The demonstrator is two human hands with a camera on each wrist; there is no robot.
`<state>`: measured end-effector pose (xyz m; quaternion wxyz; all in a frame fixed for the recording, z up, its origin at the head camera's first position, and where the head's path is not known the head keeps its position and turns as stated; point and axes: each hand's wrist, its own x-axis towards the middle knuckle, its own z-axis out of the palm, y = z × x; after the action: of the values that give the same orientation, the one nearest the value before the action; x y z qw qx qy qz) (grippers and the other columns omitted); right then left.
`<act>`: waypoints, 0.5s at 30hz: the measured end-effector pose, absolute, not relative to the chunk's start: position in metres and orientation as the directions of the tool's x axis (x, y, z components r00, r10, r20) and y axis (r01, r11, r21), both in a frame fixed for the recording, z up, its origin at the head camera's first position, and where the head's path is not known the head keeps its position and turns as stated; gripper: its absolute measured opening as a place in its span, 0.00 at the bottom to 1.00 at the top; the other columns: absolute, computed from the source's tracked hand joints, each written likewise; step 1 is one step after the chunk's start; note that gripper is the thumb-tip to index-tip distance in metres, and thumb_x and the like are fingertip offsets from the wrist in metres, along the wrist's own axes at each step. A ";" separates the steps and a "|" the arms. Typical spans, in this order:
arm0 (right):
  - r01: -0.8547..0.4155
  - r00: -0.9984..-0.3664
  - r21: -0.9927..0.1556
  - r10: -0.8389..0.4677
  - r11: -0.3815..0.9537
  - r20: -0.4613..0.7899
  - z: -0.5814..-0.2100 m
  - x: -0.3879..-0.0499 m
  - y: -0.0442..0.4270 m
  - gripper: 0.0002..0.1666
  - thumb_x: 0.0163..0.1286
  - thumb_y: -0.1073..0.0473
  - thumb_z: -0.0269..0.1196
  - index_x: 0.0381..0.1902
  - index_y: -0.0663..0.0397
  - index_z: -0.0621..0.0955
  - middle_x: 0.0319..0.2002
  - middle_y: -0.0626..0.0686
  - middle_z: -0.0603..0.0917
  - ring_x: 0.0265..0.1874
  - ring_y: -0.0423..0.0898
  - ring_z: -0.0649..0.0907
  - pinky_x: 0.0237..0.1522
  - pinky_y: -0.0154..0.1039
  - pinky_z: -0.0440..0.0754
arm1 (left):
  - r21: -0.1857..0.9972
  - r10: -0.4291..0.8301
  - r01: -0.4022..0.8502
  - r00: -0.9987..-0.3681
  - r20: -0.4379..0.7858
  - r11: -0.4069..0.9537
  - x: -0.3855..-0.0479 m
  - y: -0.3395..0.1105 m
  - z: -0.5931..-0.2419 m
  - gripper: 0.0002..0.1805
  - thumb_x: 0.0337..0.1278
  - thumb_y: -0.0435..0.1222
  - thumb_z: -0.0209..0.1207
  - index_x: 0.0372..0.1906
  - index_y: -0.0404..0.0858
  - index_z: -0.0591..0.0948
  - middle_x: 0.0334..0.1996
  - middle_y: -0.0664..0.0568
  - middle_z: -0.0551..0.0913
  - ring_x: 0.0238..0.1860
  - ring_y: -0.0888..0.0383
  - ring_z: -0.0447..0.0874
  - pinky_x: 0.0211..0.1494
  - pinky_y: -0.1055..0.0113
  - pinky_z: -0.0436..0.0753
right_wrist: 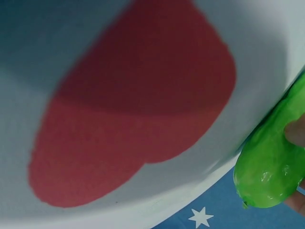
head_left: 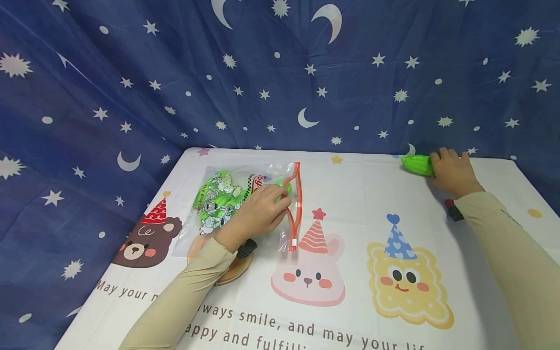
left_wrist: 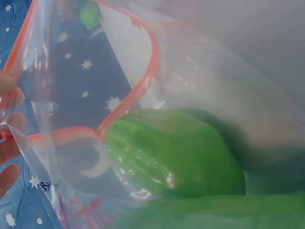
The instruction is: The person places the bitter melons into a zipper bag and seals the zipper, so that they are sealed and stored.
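Note:
A clear plastic zip bag [head_left: 299, 204] with an orange-red zipper edge and printed cartoon animals lies on the left of the table. At its mouth, my left hand [head_left: 258, 209] pinches the film near the zipper, and the mouth gapes in the left wrist view. Inside sits a glossy green vegetable-like piece [left_wrist: 176, 152], with another green one [left_wrist: 214, 212] below it, partly cut off. Near the table's back right edge, my right hand [head_left: 452, 170] grips a long, shiny green vegetable-like piece [head_left: 417, 165]. Its rounded end with a small nub shows in the right wrist view.
A white tablecloth [head_left: 350, 194] with printed cartoon figures and lettering covers the table. A dark blue curtain [head_left: 271, 73] with stars and moons hangs directly behind and to the left. Small dark wrist devices [head_left: 247, 248] sit at both wrists.

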<state>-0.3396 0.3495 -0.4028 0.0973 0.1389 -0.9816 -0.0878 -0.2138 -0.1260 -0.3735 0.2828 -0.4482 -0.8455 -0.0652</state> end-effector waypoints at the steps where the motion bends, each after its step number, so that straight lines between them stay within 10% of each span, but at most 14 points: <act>1: -0.257 -0.942 0.199 -0.292 0.946 0.167 -0.403 -0.339 0.350 0.30 0.50 0.66 0.67 0.48 0.77 0.69 0.43 0.74 0.72 0.44 0.69 0.72 0.47 0.68 0.67 | -0.144 0.721 0.795 -0.438 0.536 0.590 -0.214 -0.126 -0.374 0.03 0.55 0.32 0.58 0.34 0.37 0.77 0.37 0.49 0.78 0.44 0.52 0.78 0.54 0.61 0.76; 15: -0.265 -0.940 0.196 -0.298 0.944 0.166 -0.402 -0.339 0.349 0.32 0.47 0.67 0.69 0.48 0.74 0.68 0.44 0.75 0.73 0.44 0.70 0.74 0.49 0.71 0.66 | -0.146 0.719 0.793 -0.438 0.539 0.592 -0.214 -0.126 -0.373 0.03 0.55 0.32 0.58 0.34 0.37 0.78 0.37 0.49 0.78 0.45 0.52 0.78 0.55 0.61 0.76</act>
<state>-0.3388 0.3490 -0.4020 0.0973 0.1433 -0.9811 -0.0856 -0.2136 -0.1262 -0.3734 0.2849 -0.4471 -0.8454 -0.0644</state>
